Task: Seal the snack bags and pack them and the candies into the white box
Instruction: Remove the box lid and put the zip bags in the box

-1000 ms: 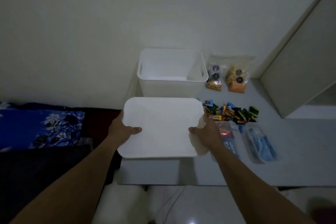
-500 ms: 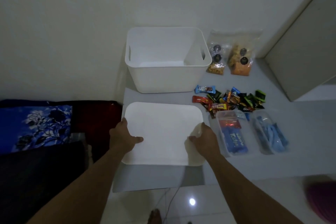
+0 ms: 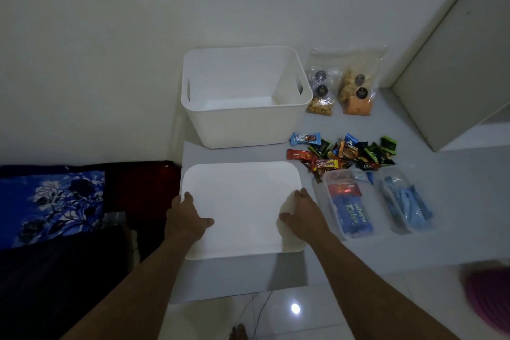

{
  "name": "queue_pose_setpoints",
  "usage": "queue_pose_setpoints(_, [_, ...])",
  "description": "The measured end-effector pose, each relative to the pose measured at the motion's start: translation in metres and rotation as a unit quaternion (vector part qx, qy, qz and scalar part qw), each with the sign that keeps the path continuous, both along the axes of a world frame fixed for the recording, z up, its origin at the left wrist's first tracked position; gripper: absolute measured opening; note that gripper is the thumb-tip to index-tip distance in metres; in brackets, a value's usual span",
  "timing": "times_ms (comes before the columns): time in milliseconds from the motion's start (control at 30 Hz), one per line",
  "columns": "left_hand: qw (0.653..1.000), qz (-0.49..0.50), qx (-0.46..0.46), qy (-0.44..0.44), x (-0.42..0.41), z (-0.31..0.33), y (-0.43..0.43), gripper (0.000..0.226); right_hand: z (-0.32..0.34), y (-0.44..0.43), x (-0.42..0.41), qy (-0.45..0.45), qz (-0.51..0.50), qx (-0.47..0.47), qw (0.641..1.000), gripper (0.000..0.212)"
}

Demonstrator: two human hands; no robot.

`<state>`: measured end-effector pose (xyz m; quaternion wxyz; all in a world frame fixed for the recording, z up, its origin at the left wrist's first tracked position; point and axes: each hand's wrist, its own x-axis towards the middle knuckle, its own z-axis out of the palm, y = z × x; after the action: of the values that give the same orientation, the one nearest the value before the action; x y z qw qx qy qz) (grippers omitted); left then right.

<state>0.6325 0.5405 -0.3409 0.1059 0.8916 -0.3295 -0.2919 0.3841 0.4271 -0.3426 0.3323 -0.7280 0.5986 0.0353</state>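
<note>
- Head view: a grey bench (image 3: 455, 201) runs along a pale wall, with glossy floor tiles (image 3: 358, 309) showing below its front edge.
- Bedding lies beside the bench on the left, where a blue floral pillow (image 3: 55, 201) rests among dark covers.
- At the back of the bench, against the wall, the white box (image 3: 248, 127) stands upright with its top open and a cut-out handle in each end.
- In front of the box, the white lid (image 3: 242, 196) is held flat at the bench's left end. It cannot be told whether it rests on the bench or sits just above it.
- The left hand (image 3: 187, 218) grips the lid's left edge with the thumb laid on top and the fingers curled round the rim.
- The right hand (image 3: 305, 215) grips the right edge the same way, thumb on top.
- Just right of the lid, a clear tub (image 3: 325, 188) holds blue and red packets, and a second clear tub (image 3: 386, 182) beside it holds light blue pieces.
- Loose on the bench, the candies (image 3: 345, 153) lie heaped between the tubs and the box's right corner.
- Against the wall to the right of the box leans one snack bag (image 3: 321, 96), with a second snack bag (image 3: 356, 94) beside it. It cannot be told whether their tops are sealed.
</note>
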Motion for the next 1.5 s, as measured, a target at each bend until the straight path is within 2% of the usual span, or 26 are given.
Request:
queue_pose_setpoints(133, [1.000,-0.013,0.020,-0.004,-0.001,0.006,0.001,0.105,0.007,0.000,-0.001,-0.006,0.007,-0.002,1.000,0.081])
queue_pose_setpoints(267, [0.999,-0.045,0.018,-0.024,-0.009,0.020,-0.009,0.091,0.024,-0.004,-0.007,-0.016,0.004,-0.024,1.000,0.072])
queue_pose_setpoints(500, [0.991,-0.128,-0.043,-0.010,-0.032,0.068,-0.050,0.083,0.080,-0.020,-0.025,-0.051,-0.007,-0.069,0.996,0.064])
queue_pose_setpoints(667, [0.976,-0.197,-0.092,0.019,-0.063,0.108,-0.083,0.078,0.117,-0.035,-0.048,-0.070,-0.011,-0.100,0.993,0.042])
queue_pose_setpoints(967, [0.949,-0.270,-0.159,0.029,-0.142,0.159,-0.171,0.071,0.170,-0.113,-0.103,-0.065,-0.010,-0.132,0.989,0.067])
queue_pose_setpoints(1200, [0.941,-0.249,-0.217,0.074,-0.209,0.162,-0.274,0.061,0.175,-0.227,-0.143,-0.059,0.010,-0.158,0.986,0.061])
queue_pose_setpoints(1333, [0.946,-0.185,-0.253,0.080,-0.225,0.144,-0.346,0.057,0.159,-0.303,-0.154,-0.066,0.011,-0.157,0.985,0.056])
queue_pose_setpoints(1500, [0.952,-0.106,-0.285,0.010,-0.222,0.105,-0.419,0.047,0.121,-0.385,-0.154,-0.078,0.010,-0.172,0.982,0.063])
